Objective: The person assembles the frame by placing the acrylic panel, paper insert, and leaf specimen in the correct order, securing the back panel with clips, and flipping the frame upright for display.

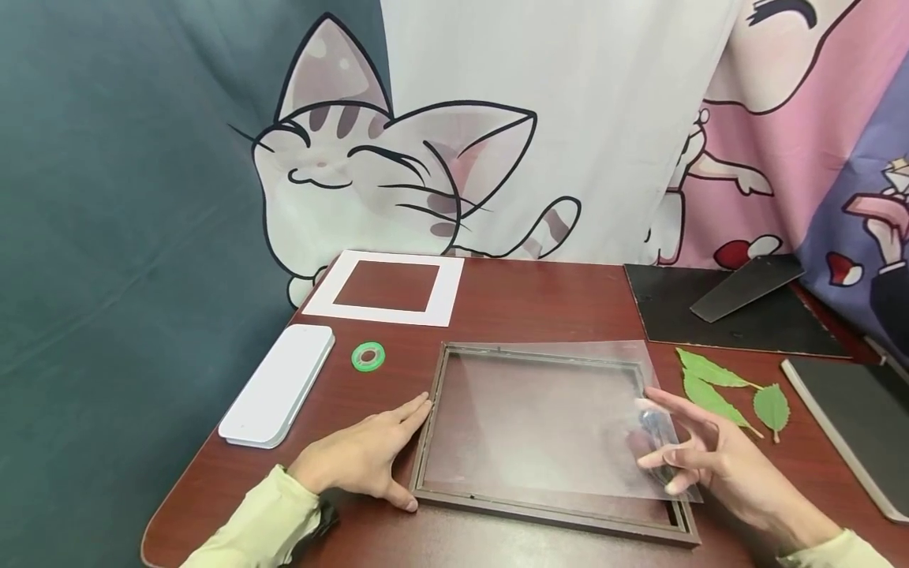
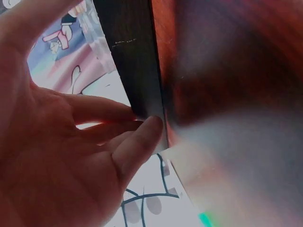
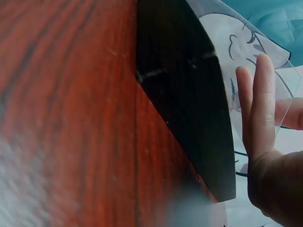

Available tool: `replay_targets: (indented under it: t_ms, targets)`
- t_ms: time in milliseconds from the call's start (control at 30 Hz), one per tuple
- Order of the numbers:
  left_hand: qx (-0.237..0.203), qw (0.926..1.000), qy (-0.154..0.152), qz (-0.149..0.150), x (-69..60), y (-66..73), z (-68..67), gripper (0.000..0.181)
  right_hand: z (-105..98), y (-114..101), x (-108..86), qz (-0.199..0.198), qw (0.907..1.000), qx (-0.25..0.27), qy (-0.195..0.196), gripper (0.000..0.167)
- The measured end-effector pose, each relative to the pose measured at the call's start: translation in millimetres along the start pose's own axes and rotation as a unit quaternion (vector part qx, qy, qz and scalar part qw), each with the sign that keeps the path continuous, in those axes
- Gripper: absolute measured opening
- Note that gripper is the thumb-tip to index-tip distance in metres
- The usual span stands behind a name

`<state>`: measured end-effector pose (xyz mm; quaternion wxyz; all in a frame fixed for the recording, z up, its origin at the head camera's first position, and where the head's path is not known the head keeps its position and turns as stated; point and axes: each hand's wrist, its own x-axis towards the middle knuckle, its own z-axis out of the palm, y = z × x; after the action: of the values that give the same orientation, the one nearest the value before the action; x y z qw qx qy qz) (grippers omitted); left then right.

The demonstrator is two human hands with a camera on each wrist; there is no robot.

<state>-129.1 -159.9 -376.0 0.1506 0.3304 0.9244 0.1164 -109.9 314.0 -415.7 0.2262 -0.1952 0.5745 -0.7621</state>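
A dark picture frame (image 1: 554, 519) lies flat on the table, with a clear plastic sheet (image 1: 533, 426) over its opening. The sheet sits askew, reaching past the frame's top and right sides. My left hand (image 1: 365, 450) rests against the frame's left side, its fingers extended and thumb near the lower left corner; the left wrist view shows the fingertips touching the frame's side (image 2: 135, 61). At the right, my right hand (image 1: 703, 454) pinches the sheet's right edge between its fingers. In the right wrist view the sheet's edge passes between fingers, above the frame's dark side (image 3: 189, 99).
A white mat board (image 1: 387, 317) and a green tape roll (image 1: 368, 356) lie at left, near a white box (image 1: 280, 386). Green leaves (image 1: 710, 386) lie at right, before a black backing board (image 1: 660, 308) with a stand flap. Another dark panel (image 1: 866, 426) lies far right.
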Motion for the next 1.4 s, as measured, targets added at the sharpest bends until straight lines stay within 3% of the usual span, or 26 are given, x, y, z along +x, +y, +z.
replay_targets:
  t_ms: [200,400,567,667,700,767,900,1000,1067,1133,1200,1333,1400]
  targets:
    - [0.036,0.9992,0.015,0.012,6.2,-0.9,-1.7,0.118,5.4,2.7,-4.5,0.016,0.9989,-0.030,0.031,0.075]
    - [0.026,0.9993,0.022,0.015,12.0,-6.4,-2.7,0.117,10.6,3.0,1.3,0.017,0.9964,-0.067,0.050,0.075]
    - [0.010,0.9997,0.018,0.011,16.5,-10.7,-4.5,0.118,13.5,-0.8,8.5,0.038,0.9823,-0.172,0.062,0.073]
    - [0.009,0.9997,0.021,0.012,19.3,-12.8,-5.6,0.119,14.2,-8.0,15.7,0.047,0.9549,-0.286,0.066,0.073]
    - [0.009,0.9997,0.021,0.012,20.2,-13.4,-6.0,0.119,13.8,-10.7,18.4,0.040,0.9407,-0.330,0.066,0.073]
    - [0.008,0.9997,0.021,0.011,22.3,-14.6,-6.9,0.119,14.5,-14.6,24.0,0.023,0.9006,-0.427,0.078,0.073]
    - [0.011,0.9997,0.019,0.012,26.0,-15.9,-8.3,0.120,16.7,-18.4,31.5,0.012,0.8031,-0.587,0.104,0.068]
    - [0.016,0.9995,0.022,0.016,28.1,-16.6,-9.5,0.120,18.2,-20.2,34.3,0.013,0.7488,-0.656,0.095,0.066]
    - [0.017,0.9994,0.024,0.017,29.1,-17.2,-10.2,0.120,19.0,-21.9,35.7,0.020,0.7237,-0.684,0.087,0.064]
    - [0.016,0.9994,0.026,0.016,29.7,-17.6,-10.5,0.120,19.8,-23.4,37.5,0.029,0.7094,-0.699,0.082,0.064]
    - [0.015,0.9995,0.024,0.014,29.8,-17.7,-10.5,0.120,20.6,-24.2,38.6,0.032,0.7071,-0.702,0.080,0.063]
    - [0.019,0.9995,0.022,0.013,30.0,-17.2,-10.5,0.120,21.3,-23.1,38.1,0.024,0.7231,-0.684,0.091,0.060]
    - [0.023,0.9993,0.023,0.016,30.5,-16.8,-11.0,0.120,21.0,-22.7,36.9,0.026,0.7372,-0.668,0.100,0.059]
